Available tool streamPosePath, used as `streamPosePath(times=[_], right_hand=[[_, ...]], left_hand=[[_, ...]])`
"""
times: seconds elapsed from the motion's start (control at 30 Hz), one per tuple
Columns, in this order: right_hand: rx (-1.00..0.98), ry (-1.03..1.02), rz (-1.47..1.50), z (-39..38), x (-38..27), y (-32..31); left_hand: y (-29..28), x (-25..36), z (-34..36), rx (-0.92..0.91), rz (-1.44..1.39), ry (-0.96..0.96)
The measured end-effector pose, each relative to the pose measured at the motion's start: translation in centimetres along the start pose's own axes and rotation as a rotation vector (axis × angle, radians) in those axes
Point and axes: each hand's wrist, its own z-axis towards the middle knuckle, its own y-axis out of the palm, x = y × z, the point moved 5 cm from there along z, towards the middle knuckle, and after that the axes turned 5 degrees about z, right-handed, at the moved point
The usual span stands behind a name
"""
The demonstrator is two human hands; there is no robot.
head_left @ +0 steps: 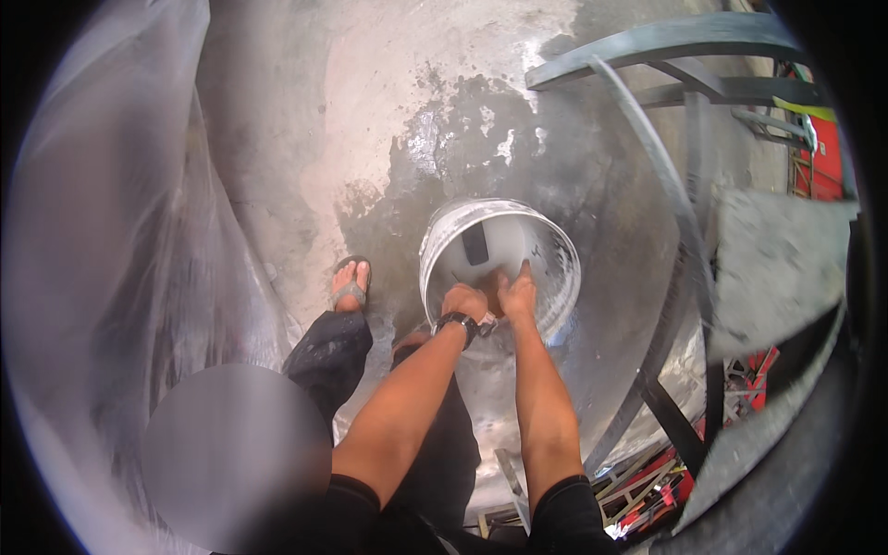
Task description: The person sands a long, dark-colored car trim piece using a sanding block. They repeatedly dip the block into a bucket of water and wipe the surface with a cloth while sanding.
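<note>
A white, smeared bucket (566,268) stands on the wet floor in front of me, its mouth tipped toward me. Both my hands are inside its near half. My left hand (465,301), with a dark watch on its wrist, is curled, and whatever lies in its fingers is hidden. Close beside it, my right hand (517,294) has a finger and the thumb held apart, with nothing clearly seen in its grasp. Between the hands is a reddish-brown shape that I cannot make out. A dark rectangular patch (475,243) shows on the bucket's inner far wall.
Clear plastic sheeting (185,231) hangs along the left. Curved grey metal bars (666,176) and a grey panel (777,273) stand at the right, near red things (828,157). My sandalled foot (351,285) is left of the bucket. The concrete floor (407,148) has wet patches.
</note>
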Motion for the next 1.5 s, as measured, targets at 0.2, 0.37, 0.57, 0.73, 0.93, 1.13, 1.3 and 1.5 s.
streamPosePath(times=[0.2, 0.37, 0.57, 0.73, 0.93, 1.13, 1.3, 1.5], right_hand=[[-0.13, -0.244, 0.463, 8.0, -7.2, 8.8], [-0.067, -0.341, 0.125, 11.7, -0.2, 13.8], [0.095, -0.222, 0.058, 8.1, 0.4, 6.5], [0.059, 0.055, 0.426, -4.3, -3.2, -7.2], [0.031, -0.05, 0.933, -22.9, -11.9, -19.2], [0.402, -0.29, 0.878, -35.2, -18.2, -27.4], [0.265, -0.389, 1.131, -43.3, -23.2, -36.1], [0.624, -0.649, 1.024, -52.6, -24.3, -44.3]], left_hand=[[10.0, -9.0, 17.4, 0.344, -0.062, -0.147], [11.1, -7.6, 19.5, 0.185, -0.007, -0.149], [8.8, -2.8, 15.8, 0.328, 0.079, 0.17], [-2.2, 6.9, -0.5, 0.187, -0.149, 0.29], [-15.4, 10.8, -19.8, -0.265, -0.235, 0.526], [-25.3, 15.9, -35.5, -0.536, -0.091, 0.593], [-28.9, 17.5, -43.1, -0.659, -0.737, 0.575], [-31.2, 23.1, -54.1, -0.737, -0.608, 0.878]])
